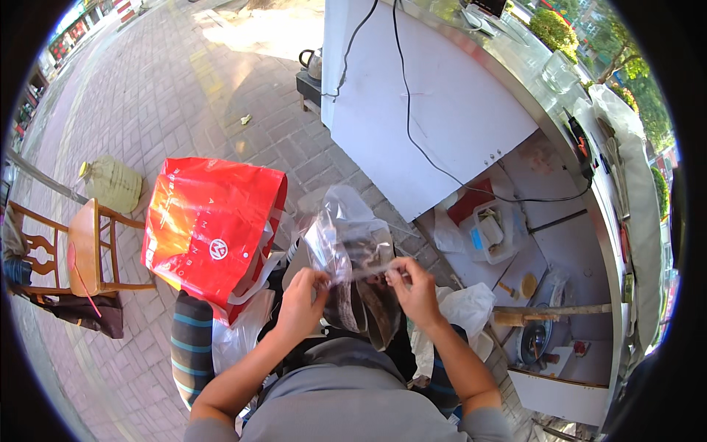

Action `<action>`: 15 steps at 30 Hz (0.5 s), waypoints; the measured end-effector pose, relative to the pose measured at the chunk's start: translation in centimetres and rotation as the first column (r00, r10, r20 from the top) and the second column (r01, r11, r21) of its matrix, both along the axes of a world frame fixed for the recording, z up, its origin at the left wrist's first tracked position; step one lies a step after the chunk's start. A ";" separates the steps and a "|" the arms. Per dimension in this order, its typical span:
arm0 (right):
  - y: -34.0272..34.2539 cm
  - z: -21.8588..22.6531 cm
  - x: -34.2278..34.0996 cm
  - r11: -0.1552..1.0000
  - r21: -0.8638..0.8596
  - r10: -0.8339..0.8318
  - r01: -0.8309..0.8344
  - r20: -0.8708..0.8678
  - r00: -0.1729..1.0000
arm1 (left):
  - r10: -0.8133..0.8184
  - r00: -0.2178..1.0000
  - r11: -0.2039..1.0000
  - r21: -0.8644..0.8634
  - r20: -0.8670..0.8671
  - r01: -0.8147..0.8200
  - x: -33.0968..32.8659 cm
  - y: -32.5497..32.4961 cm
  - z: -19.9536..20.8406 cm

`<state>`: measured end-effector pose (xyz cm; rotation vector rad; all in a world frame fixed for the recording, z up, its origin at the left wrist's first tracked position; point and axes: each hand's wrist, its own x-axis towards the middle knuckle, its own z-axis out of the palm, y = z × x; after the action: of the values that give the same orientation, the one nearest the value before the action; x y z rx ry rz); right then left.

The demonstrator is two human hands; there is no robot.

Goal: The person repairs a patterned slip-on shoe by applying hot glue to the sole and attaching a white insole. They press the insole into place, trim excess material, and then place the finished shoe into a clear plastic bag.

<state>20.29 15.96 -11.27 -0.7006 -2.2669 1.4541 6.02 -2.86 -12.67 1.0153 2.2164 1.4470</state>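
Note:
A clear plastic bag [331, 228] is stretched between my two hands above my lap. My left hand [300, 300] pinches its edge on one side, fingers closed. Opposite it, my right hand [414, 295] is also closed, with thumb and fingers gripping the film. Dark brown, flat, long pieces [377, 313] show through or just below the film; I cannot tell exactly what they are. To the left of my left hand stands a big red shopping bag [213, 228] with pale handles. A crumpled white plastic bag [471, 306] lies to the right of my right hand.
On the right, a stall counter has open shelves holding a clear plastic box [492, 234] and a wooden-handled tool [515, 317]. A black cable [442, 171] hangs across its white panel [427, 96]. At left are a wooden chair [85, 232] and a yellowish jug [114, 184]. A kettle [313, 64] stands farther off.

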 end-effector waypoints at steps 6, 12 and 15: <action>7.7 7.6 -4.9 0.867 -0.495 -0.102 0.046 -0.085 0.991 | -0.116 0.918 0.989 0.128 0.380 0.072 -10.5 5.4 8.0; 14.5 9.0 -12.8 0.883 -0.466 -0.060 0.060 0.014 0.998 | -0.082 0.881 0.957 -0.210 0.465 0.200 -19.6 12.4 11.7; 15.4 9.4 -14.1 0.964 -0.231 -0.099 0.128 0.135 0.986 | -0.090 0.968 0.954 -0.260 0.235 0.152 -20.8 13.3 12.0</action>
<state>6.15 31.36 -1.84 -1.0007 -2.1176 1.6874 -14.80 10.39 -0.66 0.8373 2.0815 1.0995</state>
